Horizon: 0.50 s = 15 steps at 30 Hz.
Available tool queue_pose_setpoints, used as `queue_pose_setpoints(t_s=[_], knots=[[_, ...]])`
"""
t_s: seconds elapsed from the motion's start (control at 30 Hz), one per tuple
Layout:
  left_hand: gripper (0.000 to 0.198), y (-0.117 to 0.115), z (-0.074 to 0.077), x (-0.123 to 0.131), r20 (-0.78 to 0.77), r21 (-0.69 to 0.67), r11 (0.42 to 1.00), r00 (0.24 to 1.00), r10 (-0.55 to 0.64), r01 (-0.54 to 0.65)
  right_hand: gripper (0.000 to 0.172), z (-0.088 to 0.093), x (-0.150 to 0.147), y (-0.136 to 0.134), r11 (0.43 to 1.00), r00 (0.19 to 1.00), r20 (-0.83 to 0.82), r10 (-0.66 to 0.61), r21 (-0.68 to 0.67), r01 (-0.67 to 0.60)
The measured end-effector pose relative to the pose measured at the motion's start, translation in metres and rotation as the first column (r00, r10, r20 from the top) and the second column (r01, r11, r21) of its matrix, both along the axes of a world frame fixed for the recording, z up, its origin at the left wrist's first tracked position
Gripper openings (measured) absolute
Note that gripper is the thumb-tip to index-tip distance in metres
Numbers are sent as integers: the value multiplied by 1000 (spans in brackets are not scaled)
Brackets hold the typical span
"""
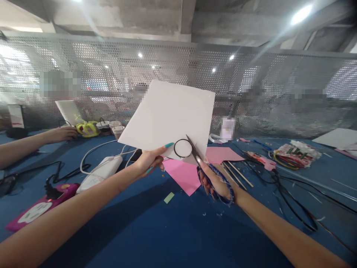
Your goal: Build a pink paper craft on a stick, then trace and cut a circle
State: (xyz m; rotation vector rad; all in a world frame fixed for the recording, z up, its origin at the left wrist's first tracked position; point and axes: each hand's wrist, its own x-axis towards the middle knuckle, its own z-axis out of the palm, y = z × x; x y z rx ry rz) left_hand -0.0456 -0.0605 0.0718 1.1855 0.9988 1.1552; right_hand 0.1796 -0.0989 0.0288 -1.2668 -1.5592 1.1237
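My left hand [152,160] pinches the lower edge of a large white sheet of paper [175,111], held up tilted above the table. A black circle [174,150] is drawn near the sheet's bottom edge, just right of my thumb. My right hand [213,176] grips scissors [195,150] with dark blue wrapped handles. Their blades meet the paper along the circle's right side; one blade shows in front of the sheet. Below, a pink sheet [185,176] lies on the blue table, with another pink piece [224,153] beside it.
A white power strip [103,171] and a purple socket box [41,208] with cables lie left. Another person's hand [63,133] is near a yellow object [88,128]. Wooden sticks [237,175], black cables [281,186] and a craft bundle [297,154] lie right. A perforated metal screen [173,61] stands behind.
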Motion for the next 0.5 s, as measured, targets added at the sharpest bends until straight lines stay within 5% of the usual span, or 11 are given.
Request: queue_pose_setpoints(t_s=[0.5], knots=[[14,6,-1,-2,82,7,1000,997,-10,10,51,-10,1,6,998,1000,-14,23,54,-23]])
